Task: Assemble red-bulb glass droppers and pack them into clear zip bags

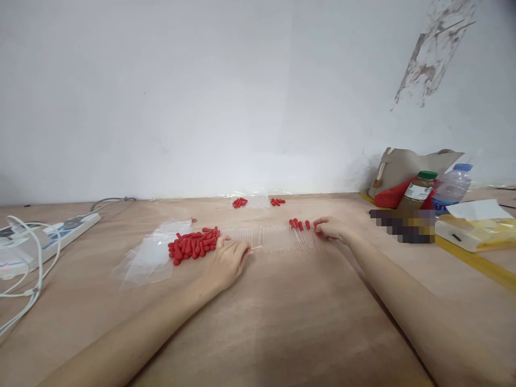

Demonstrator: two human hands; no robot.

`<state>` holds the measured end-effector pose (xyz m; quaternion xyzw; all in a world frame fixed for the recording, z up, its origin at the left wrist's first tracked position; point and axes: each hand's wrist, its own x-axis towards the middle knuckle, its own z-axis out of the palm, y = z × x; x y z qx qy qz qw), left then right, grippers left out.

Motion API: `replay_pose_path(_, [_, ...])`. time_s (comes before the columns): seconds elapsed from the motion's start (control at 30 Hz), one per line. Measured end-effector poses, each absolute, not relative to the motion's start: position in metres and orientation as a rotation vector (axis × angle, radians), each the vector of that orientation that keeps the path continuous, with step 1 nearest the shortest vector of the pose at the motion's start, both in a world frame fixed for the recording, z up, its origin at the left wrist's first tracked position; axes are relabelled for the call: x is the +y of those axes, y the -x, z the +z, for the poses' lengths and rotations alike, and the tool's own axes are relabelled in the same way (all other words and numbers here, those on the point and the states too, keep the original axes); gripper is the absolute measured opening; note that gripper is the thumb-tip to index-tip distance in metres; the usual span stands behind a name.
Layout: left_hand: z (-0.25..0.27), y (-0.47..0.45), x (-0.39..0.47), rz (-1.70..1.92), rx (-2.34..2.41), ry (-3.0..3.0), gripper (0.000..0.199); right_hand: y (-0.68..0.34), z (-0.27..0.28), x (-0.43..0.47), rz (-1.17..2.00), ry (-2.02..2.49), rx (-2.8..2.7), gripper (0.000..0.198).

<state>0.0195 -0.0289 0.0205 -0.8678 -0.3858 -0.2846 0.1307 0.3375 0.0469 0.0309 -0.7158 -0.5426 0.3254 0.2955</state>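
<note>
- Pinched nearly together, the right hand's (334,229) fingertips have hold of a red rubber bulb (317,231), mostly hidden by the fingers.
- Just left of that grip lie four red-capped droppers (300,226), bulbs toward the wall (201,97), clear stems toward the person.
- Left of these, a row of bare clear tubes (278,239) stretches across the brown tabletop (282,317) to the left hand.
- Curled low over the table, the left hand (228,264) has a thin pale tube (255,249) projecting by its fingertips; whether it is gripped, I cannot tell.
- Touching or just beside the left fingers sits a heap of red bulbs (192,247), partly over clear plastic bags (151,255).
- Two small bulb clusters (278,202) lie farther back, near the wall.
</note>
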Motion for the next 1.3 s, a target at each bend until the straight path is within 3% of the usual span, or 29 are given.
replay_pose_path(0.17, [0.008,-0.015,-0.034,-0.94,-1.056,2.51,0.017,-0.308,0.039,0.037,0.665,1.684,-1.524,0.029])
replay_pose_path(0.4, [0.01,-0.014,-0.034,-0.898,-1.101,2.535,0.018,-0.23,0.018,-0.006,0.36,0.93,-1.866,0.015])
replay_pose_path(1.3, [0.006,-0.009,-0.029,-0.947,-0.866,2.612,0.032,-0.22,0.0,-0.03,0.361,0.713,-2.062,0.019])
